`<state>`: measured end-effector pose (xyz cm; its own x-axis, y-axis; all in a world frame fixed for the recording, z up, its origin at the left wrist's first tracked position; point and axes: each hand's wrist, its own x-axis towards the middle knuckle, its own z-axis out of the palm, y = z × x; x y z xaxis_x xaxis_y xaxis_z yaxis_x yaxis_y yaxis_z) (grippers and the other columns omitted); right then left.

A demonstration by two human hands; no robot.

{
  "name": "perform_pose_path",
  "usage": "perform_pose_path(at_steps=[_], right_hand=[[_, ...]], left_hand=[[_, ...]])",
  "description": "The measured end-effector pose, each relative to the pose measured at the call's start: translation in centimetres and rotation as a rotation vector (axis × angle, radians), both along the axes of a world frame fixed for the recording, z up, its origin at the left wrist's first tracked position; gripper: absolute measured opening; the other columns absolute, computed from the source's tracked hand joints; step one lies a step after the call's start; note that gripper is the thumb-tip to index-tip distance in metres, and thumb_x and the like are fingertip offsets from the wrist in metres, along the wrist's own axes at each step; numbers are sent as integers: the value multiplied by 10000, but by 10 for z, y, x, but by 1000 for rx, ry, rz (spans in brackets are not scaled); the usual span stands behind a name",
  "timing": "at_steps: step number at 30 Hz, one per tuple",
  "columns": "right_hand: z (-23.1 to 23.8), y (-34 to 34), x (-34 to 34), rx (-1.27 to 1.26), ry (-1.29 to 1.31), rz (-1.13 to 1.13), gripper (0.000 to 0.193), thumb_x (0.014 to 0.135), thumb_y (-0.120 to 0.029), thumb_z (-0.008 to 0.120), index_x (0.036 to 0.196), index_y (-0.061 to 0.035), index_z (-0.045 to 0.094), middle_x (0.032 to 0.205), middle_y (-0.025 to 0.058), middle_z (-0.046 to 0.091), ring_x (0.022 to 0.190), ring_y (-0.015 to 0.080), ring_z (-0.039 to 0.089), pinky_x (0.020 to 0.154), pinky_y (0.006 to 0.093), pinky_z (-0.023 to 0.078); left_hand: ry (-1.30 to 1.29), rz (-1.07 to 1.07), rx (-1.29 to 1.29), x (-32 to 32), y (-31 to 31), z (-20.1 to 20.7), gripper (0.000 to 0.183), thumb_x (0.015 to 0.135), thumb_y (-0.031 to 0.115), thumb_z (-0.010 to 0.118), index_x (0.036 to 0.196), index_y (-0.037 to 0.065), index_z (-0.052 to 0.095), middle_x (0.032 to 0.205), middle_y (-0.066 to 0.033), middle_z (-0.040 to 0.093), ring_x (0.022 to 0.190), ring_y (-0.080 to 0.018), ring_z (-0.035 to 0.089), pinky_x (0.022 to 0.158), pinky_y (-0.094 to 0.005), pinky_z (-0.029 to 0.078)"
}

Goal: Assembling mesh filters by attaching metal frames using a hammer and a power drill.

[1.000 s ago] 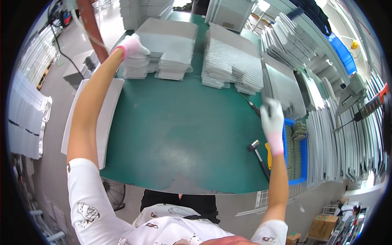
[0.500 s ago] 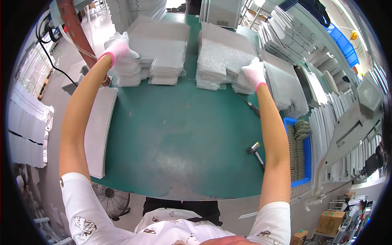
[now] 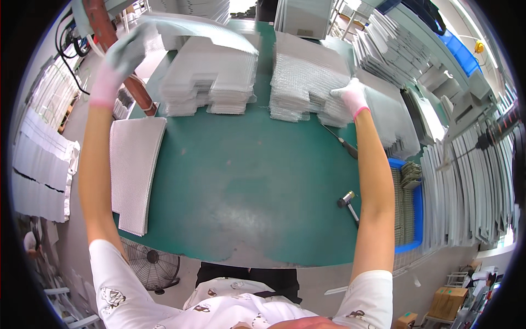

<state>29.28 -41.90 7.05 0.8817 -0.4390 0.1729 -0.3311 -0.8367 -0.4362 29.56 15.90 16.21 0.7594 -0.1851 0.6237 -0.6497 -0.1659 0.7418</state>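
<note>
My left hand (image 3: 123,57), in a white-and-pink glove and blurred by motion, grips the left end of a thin, pale mesh-patterned sheet (image 3: 205,32). That sheet is raised, tilted and bowed, above the left stack of notched mesh-patterned sheets (image 3: 189,66). My right hand (image 3: 350,96), gloved alike, rests at the front right corner of the right stack of similar sheets (image 3: 304,63). Its thumb is spread from its fingers; the fingertips are partly hidden. Both stacks lie at the far side of the green table (image 3: 246,181).
More sheets (image 3: 137,164) lie along the table's left edge. A screwdriver-like tool (image 3: 345,145) and a small hammer (image 3: 348,202) lie by my right forearm. Beyond it stands a blue bin (image 3: 417,219) of small metal parts. A reddish post (image 3: 139,96) rises at the far left.
My left hand has moved left and toward me from the left stack, lifting one sheet off it. My right hand stays at the right stack's corner. The whole view has shifted slightly.
</note>
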Motion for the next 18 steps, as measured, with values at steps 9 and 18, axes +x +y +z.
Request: perform_pose_path(at_steps=[9, 18], right_hand=[[-10, -1, -4, 73, -89, 81, 711, 582, -218, 858, 1114, 98, 507, 1102, 256, 605, 1046, 334, 595, 895, 376, 477], [13, 13, 5, -62, -19, -44, 866, 589, -326, 881, 1222, 70, 442, 1194, 293, 532, 1098, 353, 568, 921, 407, 480]], left_hand=[[841, 179, -373, -275, -64, -121, 522, 800, 86, 641, 1286, 0, 473, 1319, -109, 497, 1022, -128, 570, 856, -250, 480], [1107, 206, 38, -344, -150, -156, 333, 869, 61, 589, 1171, -79, 575, 969, -76, 662, 807, -81, 582, 747, -223, 486]])
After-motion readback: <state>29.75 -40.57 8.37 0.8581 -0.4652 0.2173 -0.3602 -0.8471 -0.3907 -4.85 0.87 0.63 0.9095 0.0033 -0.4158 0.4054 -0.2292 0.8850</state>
